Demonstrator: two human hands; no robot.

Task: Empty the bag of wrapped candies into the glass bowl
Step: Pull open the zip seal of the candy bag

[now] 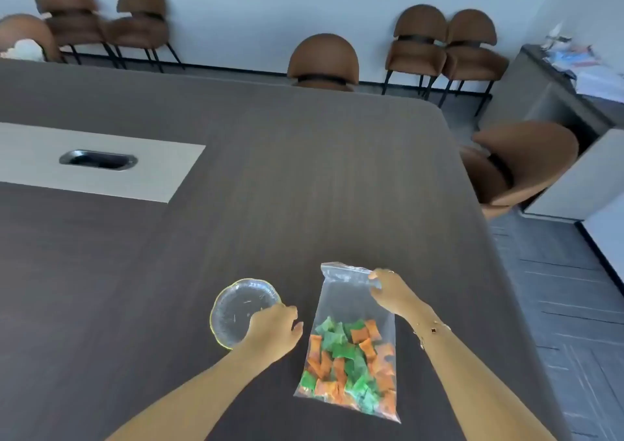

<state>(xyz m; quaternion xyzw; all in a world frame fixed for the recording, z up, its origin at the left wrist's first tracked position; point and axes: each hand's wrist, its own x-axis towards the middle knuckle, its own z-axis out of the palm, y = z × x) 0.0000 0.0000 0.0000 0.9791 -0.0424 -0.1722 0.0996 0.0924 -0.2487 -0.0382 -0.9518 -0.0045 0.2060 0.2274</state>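
clear plastic is what the right hand [393,294] has got, fingers [375,276] pinched on the top right corner of the bag [353,309], up by the zip strip. bag lies flat on the worktop [304,170], top end pointing away, and the candies [349,363] inside, orange and green, are all bunched at the near end. left hand [275,327] sits on the near right rim of the bowl [238,309], fingers loosely curled, holding nothing i can make out beyond touching that rim. bowl is glass with a wavy gold-ish edge, nothing in it, just left of the bag with a small gap between. brown chairs [322,59] along the far wall, a bit blurry.
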